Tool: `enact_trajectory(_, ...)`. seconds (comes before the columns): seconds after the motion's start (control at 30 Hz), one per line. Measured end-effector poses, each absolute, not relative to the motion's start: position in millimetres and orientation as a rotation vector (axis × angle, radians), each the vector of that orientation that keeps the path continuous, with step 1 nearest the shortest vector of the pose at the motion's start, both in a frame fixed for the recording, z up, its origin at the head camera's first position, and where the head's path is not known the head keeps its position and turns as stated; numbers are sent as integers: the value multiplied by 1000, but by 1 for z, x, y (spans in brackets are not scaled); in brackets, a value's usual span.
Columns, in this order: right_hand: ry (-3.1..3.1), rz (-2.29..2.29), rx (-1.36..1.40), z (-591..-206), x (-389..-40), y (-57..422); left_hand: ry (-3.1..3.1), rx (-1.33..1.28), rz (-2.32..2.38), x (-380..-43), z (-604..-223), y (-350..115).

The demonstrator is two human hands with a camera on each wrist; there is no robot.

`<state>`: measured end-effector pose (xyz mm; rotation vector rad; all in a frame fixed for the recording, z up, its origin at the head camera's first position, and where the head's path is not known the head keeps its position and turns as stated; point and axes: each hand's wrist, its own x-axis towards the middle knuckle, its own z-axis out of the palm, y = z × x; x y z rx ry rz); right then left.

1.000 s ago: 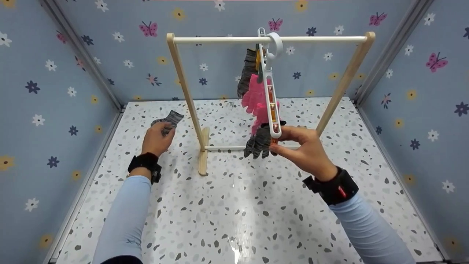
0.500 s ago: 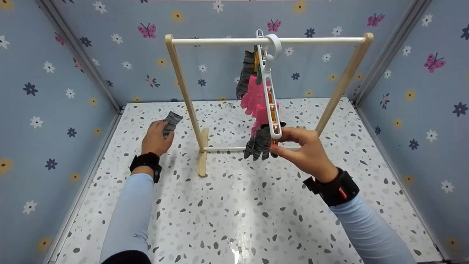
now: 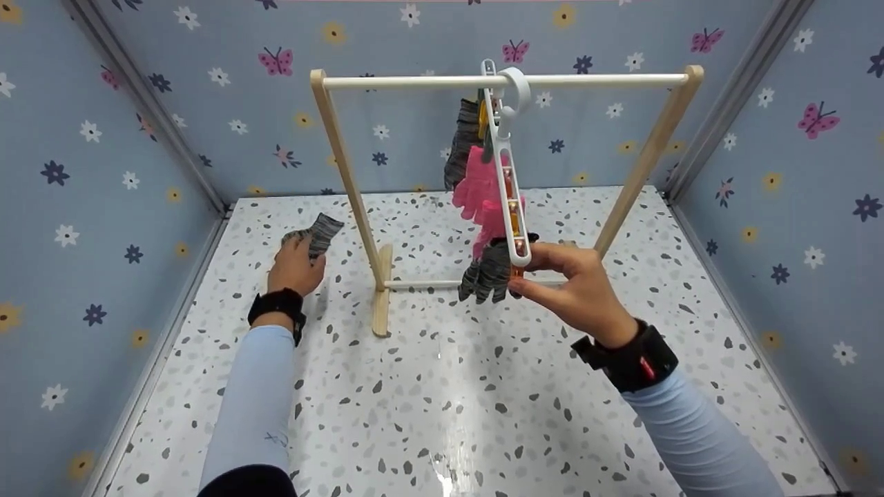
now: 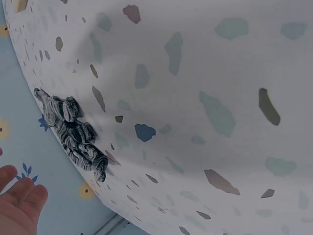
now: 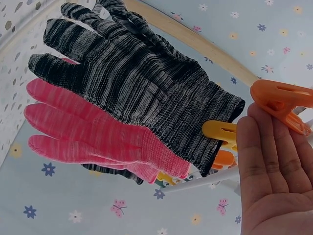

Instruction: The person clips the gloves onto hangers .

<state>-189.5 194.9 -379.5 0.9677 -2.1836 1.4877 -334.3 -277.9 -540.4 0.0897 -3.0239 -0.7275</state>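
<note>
A dark grey striped knit glove [image 3: 323, 233] lies on the speckled floor at the left, also in the left wrist view [image 4: 73, 132]. My left hand [image 3: 297, 268] is right at its near side in the head view, fingers extended. In the left wrist view those fingers look relaxed, with a gap to the glove. My right hand [image 3: 580, 286] pinches an orange clip [image 5: 281, 100] at the near end of a white hanger [image 3: 506, 155]. From a yellow clip [image 5: 220, 131] beside it hangs another striped glove [image 5: 132, 78]. Pink gloves [image 5: 93, 132] hang behind.
The hanger hooks over the white bar [image 3: 414, 82] of a wooden-sided rack [image 3: 349, 172] and runs front to back. A further dark glove [image 3: 461, 145] hangs at its far end. Flower-patterned walls [image 3: 138, 138] enclose the speckled floor [image 3: 414, 414].
My left hand has drawn slightly off the glove on the floor, so more of it shows. The right hand stays at the hanger's near end. The head view has tilted slightly.
</note>
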Motion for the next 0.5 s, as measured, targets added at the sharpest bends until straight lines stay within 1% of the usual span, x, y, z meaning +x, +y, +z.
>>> enact_trajectory(0.33, -2177, 1479, 965, -378, -189, 196, -3156, 34, -636, -346, -551, -284)
enact_trajectory(0.5, -2168, 1475, 975, -379, -189, 196, -3251, 58, -584, -348, -559, -284)
